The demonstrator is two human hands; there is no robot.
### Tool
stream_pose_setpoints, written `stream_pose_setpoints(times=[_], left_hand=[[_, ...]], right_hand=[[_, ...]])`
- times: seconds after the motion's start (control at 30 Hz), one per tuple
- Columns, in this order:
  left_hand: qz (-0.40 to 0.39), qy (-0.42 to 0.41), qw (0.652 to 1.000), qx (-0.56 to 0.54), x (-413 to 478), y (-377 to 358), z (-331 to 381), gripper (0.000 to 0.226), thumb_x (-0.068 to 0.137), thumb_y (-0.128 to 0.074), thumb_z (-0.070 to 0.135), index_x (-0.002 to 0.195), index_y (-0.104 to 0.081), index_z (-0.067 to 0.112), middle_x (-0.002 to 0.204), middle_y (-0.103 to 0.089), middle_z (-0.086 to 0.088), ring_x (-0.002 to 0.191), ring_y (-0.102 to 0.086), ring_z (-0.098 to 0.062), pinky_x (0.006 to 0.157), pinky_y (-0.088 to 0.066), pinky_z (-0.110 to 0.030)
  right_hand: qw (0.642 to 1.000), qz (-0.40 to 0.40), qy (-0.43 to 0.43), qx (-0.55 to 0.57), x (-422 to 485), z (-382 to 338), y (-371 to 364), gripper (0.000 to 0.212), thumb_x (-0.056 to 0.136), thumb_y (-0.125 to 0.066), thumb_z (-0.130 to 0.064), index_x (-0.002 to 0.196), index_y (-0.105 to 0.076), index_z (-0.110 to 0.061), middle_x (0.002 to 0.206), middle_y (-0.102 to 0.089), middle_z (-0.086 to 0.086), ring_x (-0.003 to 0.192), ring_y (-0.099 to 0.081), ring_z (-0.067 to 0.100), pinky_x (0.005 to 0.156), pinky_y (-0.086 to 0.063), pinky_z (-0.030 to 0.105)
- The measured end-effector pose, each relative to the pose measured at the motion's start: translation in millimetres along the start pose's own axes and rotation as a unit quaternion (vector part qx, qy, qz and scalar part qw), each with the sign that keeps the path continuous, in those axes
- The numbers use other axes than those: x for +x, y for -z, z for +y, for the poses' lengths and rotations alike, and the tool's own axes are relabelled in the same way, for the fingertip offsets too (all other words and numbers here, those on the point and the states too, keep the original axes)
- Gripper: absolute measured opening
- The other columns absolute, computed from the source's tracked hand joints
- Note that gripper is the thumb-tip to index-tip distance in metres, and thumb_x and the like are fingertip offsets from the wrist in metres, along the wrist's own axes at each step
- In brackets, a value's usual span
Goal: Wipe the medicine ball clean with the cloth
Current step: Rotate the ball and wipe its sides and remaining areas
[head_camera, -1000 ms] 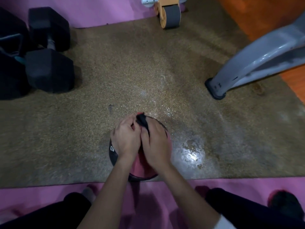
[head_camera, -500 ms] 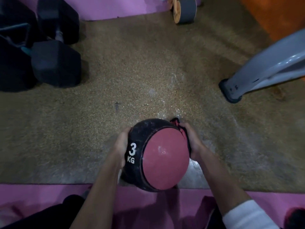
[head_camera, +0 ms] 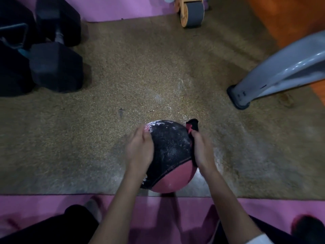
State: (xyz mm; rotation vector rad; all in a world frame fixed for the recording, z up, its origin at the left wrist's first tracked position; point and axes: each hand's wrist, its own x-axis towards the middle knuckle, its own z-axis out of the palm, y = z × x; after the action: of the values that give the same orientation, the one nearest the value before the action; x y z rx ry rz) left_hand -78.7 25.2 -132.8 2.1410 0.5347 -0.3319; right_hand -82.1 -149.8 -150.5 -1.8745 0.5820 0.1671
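Observation:
A black and pink medicine ball (head_camera: 169, 152) sits low in the middle of the view on a brown mat, its black top smeared with white dust. My left hand (head_camera: 139, 149) presses flat on the ball's left side. My right hand (head_camera: 202, 152) grips the right side with a dark cloth (head_camera: 192, 126) bunched between palm and ball; the cloth's end sticks up past my fingers.
Black hex dumbbells (head_camera: 52, 55) lie at the far left. A grey machine leg (head_camera: 274, 74) slants in from the right. A wooden ab wheel (head_camera: 190, 12) stands at the top. The brown mat (head_camera: 123, 76) borders pink flooring (head_camera: 158, 217) by my knees.
The ball has been rolled, so the pink panel with the 3 KG mark turned away and the dusty black side faces up. My left hand shifted higher on the ball.

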Motion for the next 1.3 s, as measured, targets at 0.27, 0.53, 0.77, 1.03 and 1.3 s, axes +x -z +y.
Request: stream_pose_setpoints(times=[0.27, 0.53, 0.77, 1.03, 1.3], left_hand=[[0.057, -0.027, 0.995, 0.073, -27, -13, 9, 0.051, 0.104, -0.024, 0.044, 0.153, -0.031, 0.034, 0.165, -0.022, 0.007, 0.154, -0.009, -0.027, 0.12, -0.011, -0.06], [0.055, -0.032, 0.994, 0.084, -19, -6, 12, 0.045, 0.105, -0.028, 0.045, 0.148, -0.038, 0.041, 0.161, -0.03, 0.012, 0.149, -0.02, -0.021, 0.116, -0.019, -0.054], [-0.056, -0.008, 0.998, 0.031, 7, 2, 4, 0.061, 0.091, -0.036, 0.067, 0.147, -0.039, 0.043, 0.16, -0.03, 0.006, 0.149, -0.02, -0.026, 0.122, -0.014, -0.05], [0.022, -0.052, 0.998, 0.002, 3, -3, 2, 0.057, 0.089, -0.037, 0.065, 0.138, -0.053, 0.04, 0.148, -0.049, 0.011, 0.139, -0.041, -0.019, 0.115, -0.031, -0.047], [0.049, -0.048, 0.997, -0.035, 10, -11, -1, 0.071, 0.079, -0.029, 0.076, 0.132, -0.059, 0.04, 0.143, -0.055, 0.009, 0.133, -0.048, -0.022, 0.112, -0.036, -0.05]], right_hand=[[0.965, -0.036, 0.136, -0.221, -8, -42, -32, 0.044, 0.092, -0.032, -0.044, 0.103, -0.062, -0.014, 0.104, -0.065, 0.006, 0.101, -0.059, 0.027, 0.085, -0.044, 0.039], [0.945, -0.011, 0.267, -0.19, -81, -24, -36, 0.052, 0.096, -0.031, -0.035, 0.141, -0.047, -0.016, 0.146, -0.048, -0.001, 0.141, -0.033, 0.013, 0.117, -0.024, 0.03], [0.945, -0.003, 0.158, -0.285, -11, -50, -42, 0.031, 0.096, -0.037, -0.037, 0.102, -0.06, -0.016, 0.105, -0.065, 0.005, 0.102, -0.06, 0.028, 0.087, -0.045, 0.039], [0.947, -0.024, 0.176, -0.266, -21, -59, -43, 0.037, 0.096, -0.036, -0.036, 0.111, -0.061, -0.014, 0.112, -0.064, 0.006, 0.107, -0.058, 0.027, 0.093, -0.045, 0.041], [0.924, 0.043, 0.274, -0.263, -107, -11, -51, 0.05, 0.097, -0.034, -0.03, 0.143, -0.045, -0.012, 0.153, -0.039, 0.001, 0.146, -0.026, 0.018, 0.119, -0.016, 0.038]])
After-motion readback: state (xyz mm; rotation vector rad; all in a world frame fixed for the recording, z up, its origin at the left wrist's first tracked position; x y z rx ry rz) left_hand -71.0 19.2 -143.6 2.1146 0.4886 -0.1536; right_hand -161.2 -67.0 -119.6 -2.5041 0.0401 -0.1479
